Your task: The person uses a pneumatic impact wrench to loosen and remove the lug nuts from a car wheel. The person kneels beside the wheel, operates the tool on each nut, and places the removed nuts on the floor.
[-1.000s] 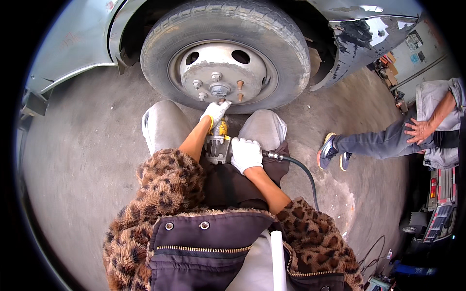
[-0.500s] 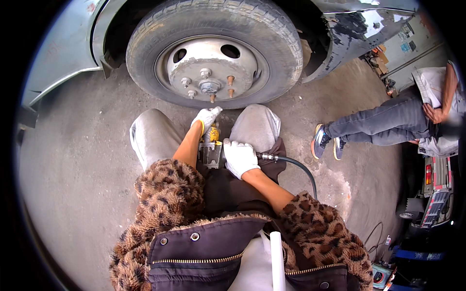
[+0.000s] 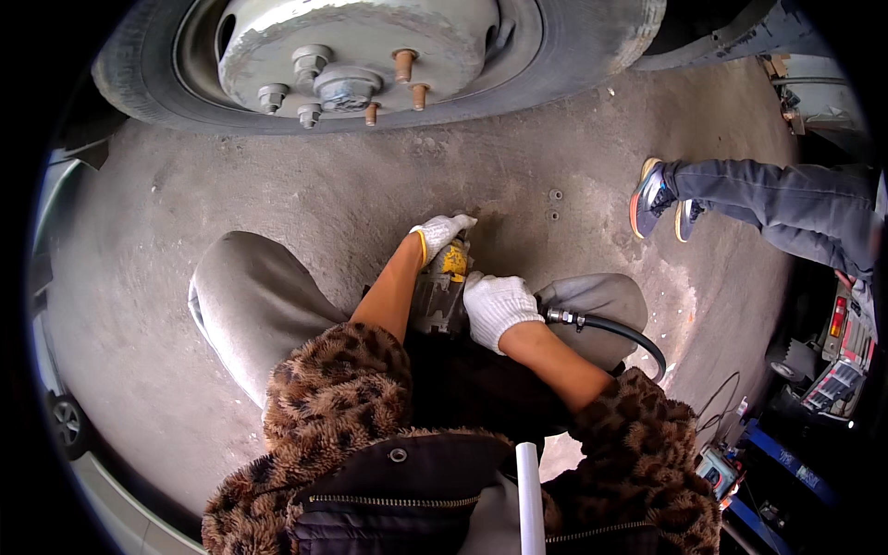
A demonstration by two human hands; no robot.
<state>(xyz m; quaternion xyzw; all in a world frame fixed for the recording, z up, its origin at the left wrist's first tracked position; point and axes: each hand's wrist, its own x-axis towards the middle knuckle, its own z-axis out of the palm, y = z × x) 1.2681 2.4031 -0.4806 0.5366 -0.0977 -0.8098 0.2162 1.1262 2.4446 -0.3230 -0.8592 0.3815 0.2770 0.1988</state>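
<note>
Both my hands wear white knit gloves and hold an air impact wrench (image 3: pixel 452 262) with a yellow band, low between my knees. My left hand (image 3: pixel 442 237) is closed about its front end, hiding the tip. My right hand (image 3: pixel 500 307) grips it at the rear right, where a black air hose (image 3: pixel 618 326) joins by a metal fitting. Ahead, apart from the tool, stands a wheel (image 3: pixel 250 51) with a worn silver rim. Three lug nuts (image 3: pixel 311 61) sit on its left studs; three rusty studs (image 3: pixel 404 65) at the right are bare.
Two loose nuts (image 3: pixel 555 195) lie on the concrete floor (image 3: pixel 370 185) ahead of my right knee. At the right stands another person, whose legs (image 3: pixel 768 190) and sneakers show. Beyond are a blue metal beam (image 3: pixel 791 462) and a vehicle's tail light (image 3: pixel 838 316). A white tube (image 3: pixel 529 499) hangs before my chest.
The wheel now looms larger and higher in view. My hands and the wrench have shifted right and away from the wheel. My knees are wider apart; the two floor nuts have come into sight.
</note>
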